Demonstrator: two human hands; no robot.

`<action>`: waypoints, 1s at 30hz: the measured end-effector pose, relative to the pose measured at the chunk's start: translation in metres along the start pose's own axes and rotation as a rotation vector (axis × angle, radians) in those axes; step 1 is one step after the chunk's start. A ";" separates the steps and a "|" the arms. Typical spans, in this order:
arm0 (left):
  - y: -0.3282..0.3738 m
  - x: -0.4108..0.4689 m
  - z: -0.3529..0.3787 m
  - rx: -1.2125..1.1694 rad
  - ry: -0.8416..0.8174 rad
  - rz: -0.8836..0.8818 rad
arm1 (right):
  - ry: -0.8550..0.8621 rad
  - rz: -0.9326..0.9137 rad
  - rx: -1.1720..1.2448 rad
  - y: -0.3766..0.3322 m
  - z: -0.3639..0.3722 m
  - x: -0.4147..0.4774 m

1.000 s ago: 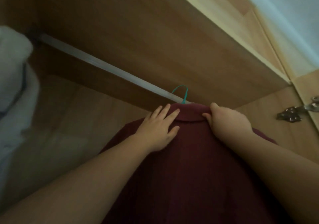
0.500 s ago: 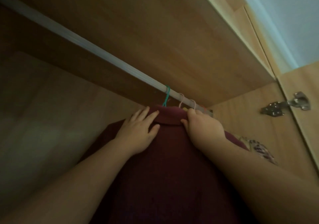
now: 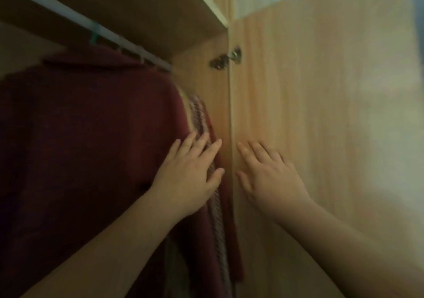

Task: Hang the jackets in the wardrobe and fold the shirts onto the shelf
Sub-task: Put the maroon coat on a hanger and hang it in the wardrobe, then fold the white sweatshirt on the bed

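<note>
Maroon jacket (image 3: 91,137) hangs from the rail (image 3: 57,11), frame left. Left hand (image 3: 190,174) lies flat against its edge, right hand (image 3: 270,178) flat on the door (image 3: 321,91), both grips open. Swinging that door shut might trap fabric.

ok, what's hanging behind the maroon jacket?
A striped garment peeks out past the maroon jacket, where the left hand rests. Its body and hanger are hidden by the jacket.

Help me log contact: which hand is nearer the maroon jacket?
Left. The left hand lies open at the right edge of the maroon jacket, while the right hand is apart from it, spread over the wardrobe door.
</note>
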State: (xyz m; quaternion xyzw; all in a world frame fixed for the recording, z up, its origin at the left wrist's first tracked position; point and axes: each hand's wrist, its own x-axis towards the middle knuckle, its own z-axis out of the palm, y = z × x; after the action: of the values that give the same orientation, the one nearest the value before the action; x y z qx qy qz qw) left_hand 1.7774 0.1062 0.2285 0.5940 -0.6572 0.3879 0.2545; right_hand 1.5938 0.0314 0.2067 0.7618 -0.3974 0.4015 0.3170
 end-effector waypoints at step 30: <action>0.749 -0.287 0.161 -0.722 -0.868 0.604 | -0.712 1.275 -0.328 0.341 -0.249 -0.732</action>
State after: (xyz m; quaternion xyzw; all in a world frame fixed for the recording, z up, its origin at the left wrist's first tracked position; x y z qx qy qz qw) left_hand 1.1119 0.1376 -0.2468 0.3627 -0.9281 -0.0793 0.0287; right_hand 0.9459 0.3236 -0.2513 0.4106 -0.8953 0.1721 -0.0153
